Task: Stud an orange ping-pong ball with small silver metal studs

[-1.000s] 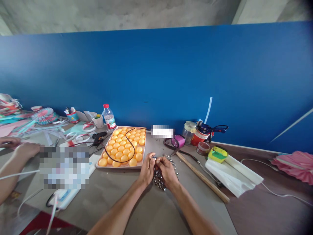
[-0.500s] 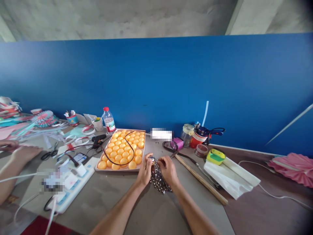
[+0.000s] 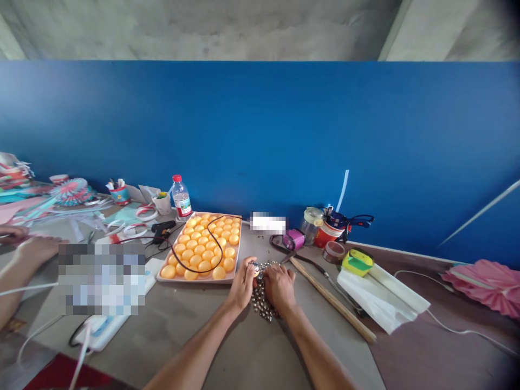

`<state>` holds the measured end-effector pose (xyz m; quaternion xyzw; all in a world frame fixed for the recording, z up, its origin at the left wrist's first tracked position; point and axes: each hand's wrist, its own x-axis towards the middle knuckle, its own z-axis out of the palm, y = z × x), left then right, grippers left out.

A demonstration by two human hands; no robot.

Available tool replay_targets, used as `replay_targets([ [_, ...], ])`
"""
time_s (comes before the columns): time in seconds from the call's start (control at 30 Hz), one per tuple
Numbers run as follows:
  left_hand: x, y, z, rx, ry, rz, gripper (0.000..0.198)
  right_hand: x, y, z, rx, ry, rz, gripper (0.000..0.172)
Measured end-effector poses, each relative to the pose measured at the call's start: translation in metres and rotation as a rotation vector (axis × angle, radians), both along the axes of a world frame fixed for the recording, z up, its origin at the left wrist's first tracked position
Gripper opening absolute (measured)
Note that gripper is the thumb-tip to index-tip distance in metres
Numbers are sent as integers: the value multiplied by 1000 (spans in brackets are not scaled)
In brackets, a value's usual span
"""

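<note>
My left hand [image 3: 242, 283] is closed around a small round thing, a ball [image 3: 255, 268] that shows silver on top and some orange below; most of it hides behind my fingers. Just to the right, my right hand [image 3: 279, 284] lies over a heap of shiny silver beads [image 3: 262, 309], its fingers curled down into them. Its fingertips are hidden, so whatever they pinch does not show. Left of my hands is a shallow tray [image 3: 240, 244] with rows of orange balls [image 3: 199, 250], and a dark cord [image 3: 221, 245] lies across them.
A wooden stick [image 3: 333, 299], a dark strap [image 3: 312, 260], a purple roll [image 3: 293, 239] and a yellow-green box [image 3: 357, 262] lie to the right. A bottle [image 3: 181, 199] stands behind the tray; a power strip [image 3: 106, 330] is at left. Another person's hand [image 3: 36, 250] rests far left.
My right hand has come down from beside the ball onto the bead heap, with its back now turned up. My left hand keeps its hold in nearly the same place.
</note>
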<state>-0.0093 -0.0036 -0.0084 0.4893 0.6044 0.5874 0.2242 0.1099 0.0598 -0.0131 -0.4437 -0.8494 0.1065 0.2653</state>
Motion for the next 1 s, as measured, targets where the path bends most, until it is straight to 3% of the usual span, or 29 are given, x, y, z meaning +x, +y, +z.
replay_targets([
  [0.23,-1,0,2,2,11,2,50,1,6,-1,12,306,-59,16],
  [0.47,1,-1,7,3,-39,7,50,-1,6,7,-319,605,9,10],
  [0.67,0,0,4,3,-58,9,47,-5,6,6,-412,825,31,7],
  [0.83,0,0,2,-14,-66,9,47,-5,4,7,-499,844,126,20],
  [1.0,-1,1,3,3,-88,9,48,-5,1,8,-671,901,174,17],
])
